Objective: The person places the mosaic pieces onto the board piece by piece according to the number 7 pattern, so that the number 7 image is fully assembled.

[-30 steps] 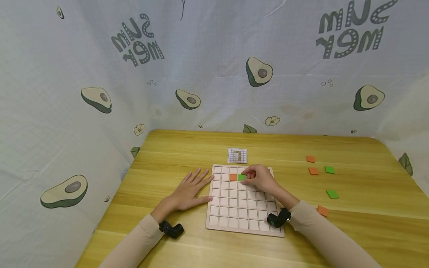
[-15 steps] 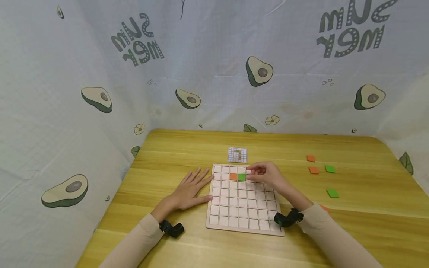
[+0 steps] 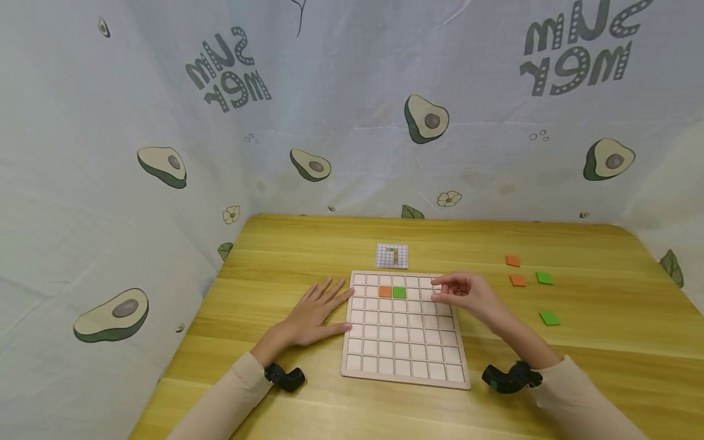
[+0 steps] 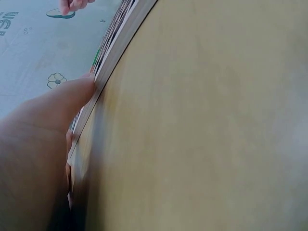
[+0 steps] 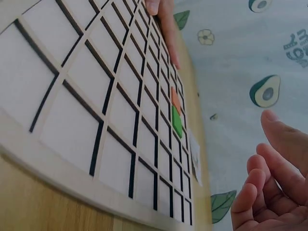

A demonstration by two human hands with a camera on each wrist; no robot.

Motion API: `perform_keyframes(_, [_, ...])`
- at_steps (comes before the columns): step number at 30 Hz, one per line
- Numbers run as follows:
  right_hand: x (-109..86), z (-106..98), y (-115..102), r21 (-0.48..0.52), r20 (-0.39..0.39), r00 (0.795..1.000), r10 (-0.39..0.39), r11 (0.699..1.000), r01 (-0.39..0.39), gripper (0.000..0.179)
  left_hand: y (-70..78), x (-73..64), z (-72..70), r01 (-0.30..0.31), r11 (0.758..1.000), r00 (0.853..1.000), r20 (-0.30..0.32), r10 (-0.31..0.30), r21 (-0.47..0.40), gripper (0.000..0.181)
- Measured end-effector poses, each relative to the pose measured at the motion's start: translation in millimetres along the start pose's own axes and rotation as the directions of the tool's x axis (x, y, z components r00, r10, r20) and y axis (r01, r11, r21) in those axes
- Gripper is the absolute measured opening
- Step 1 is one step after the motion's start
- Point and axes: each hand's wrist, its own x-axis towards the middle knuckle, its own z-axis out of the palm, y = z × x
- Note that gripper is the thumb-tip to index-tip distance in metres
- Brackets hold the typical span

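Observation:
A pale wooden grid board (image 3: 393, 333) lies on the table. In its second row from the back, an orange tile (image 3: 385, 292) and a green tile (image 3: 399, 293) sit side by side in neighbouring cells. My left hand (image 3: 308, 318) lies with fingers spread, its fingertips and thumb at the board's left edge; the left wrist view shows the thumb (image 4: 72, 98) against that edge. Above the board's back right corner is my right hand (image 3: 467, 295), thumb and forefinger apart and nothing between them. In the right wrist view its other fingers (image 5: 257, 185) curl loosely.
Behind the board lies a small printed card (image 3: 392, 256) with a coloured grid pattern. To the right are loose orange tiles (image 3: 513, 261) and green tiles (image 3: 549, 318) on the wooden table (image 3: 605, 293). A printed curtain (image 3: 352, 110) hangs behind.
My right hand has let go of the green tile, which stays in its cell, and has moved right. Its forearm now hides an orange tile at the right. My left hand has stayed put.

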Motion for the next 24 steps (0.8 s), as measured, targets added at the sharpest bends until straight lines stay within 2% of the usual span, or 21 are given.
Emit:
perform_keyframes(7, [-24.4, -19, 2, -0.088, -0.054, 0.999, 0.000, 0.996, -0.005, 0.036, -0.6, 0.5, 1.0, -0.008, 1.000, 1.000, -0.014, 0.008, 0.019, 0.077])
perform_keyframes(14, [-50.5, -35, 15, -0.128, -0.096, 0.994, -0.049, 0.991, 0.036, 0.033, -0.5, 0.7, 1.0, -0.005, 1.000, 1.000, -0.013, 0.005, 0.009, 0.077])
perform_keyframes(19, [-67.5, -48, 24, -0.095, -0.119, 0.993, -0.008, 0.995, -0.003, 0.034, -0.8, 0.8, 1.3, 0.000, 1.000, 1.000, -0.005, 0.000, 0.012, 0.076])
perform_keyframes(24, [-81.7, -58, 33, -0.121, -0.153, 0.988, 0.036, 0.991, -0.055, 0.037, -1.0, 1.0, 1.0, 0.002, 1.000, 1.000, 0.001, -0.002, 0.016, 0.076])
